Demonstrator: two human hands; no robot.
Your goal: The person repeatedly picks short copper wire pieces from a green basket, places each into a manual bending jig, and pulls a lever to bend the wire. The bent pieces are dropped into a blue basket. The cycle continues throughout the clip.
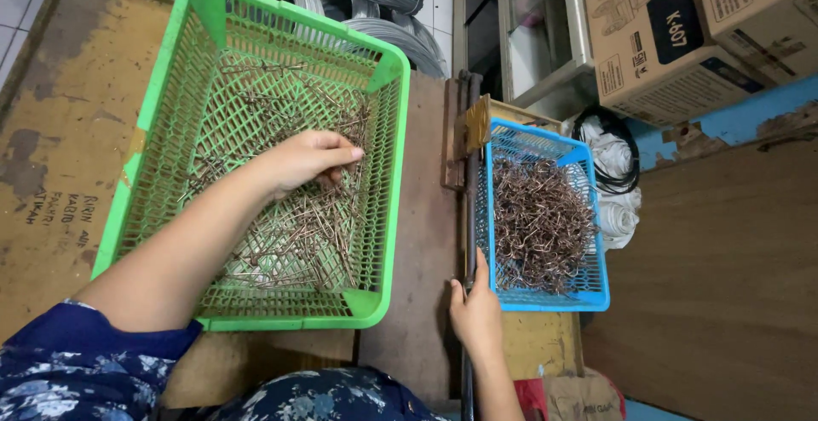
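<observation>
Two baskets sit on the desk [51, 157] before you: a large green basket [388, 174] on the left and a smaller blue basket [596, 297] on the right. Your left hand [298, 161] reaches into the green basket, its fingers [341, 161] curled together and pinching at the thin copper-coloured wire pieces [298, 242] scattered across the mesh bottom; you seem to have a few pieces between your fingertips, though how many cannot be told. These loose pieces lie mostly in the middle and near part of the green basket, thinning out toward its far left corner. Your right hand [475, 310] rests on the near end of a long dark metal bar [469, 208] that runs from near to far in the gap between the two baskets; the fingers lie loosely bent against the bar, with the forefinger pointing far along it, and whether they wrap it cannot be told. Just right of that hand, the blue basket holds a dense heap of bent wire hooks [538, 221], darker and more tangled than the pieces on the left. Coils of grey wire [375, 12] lie beyond the green basket, and cardboard boxes [673, 33] stand at the far right.
</observation>
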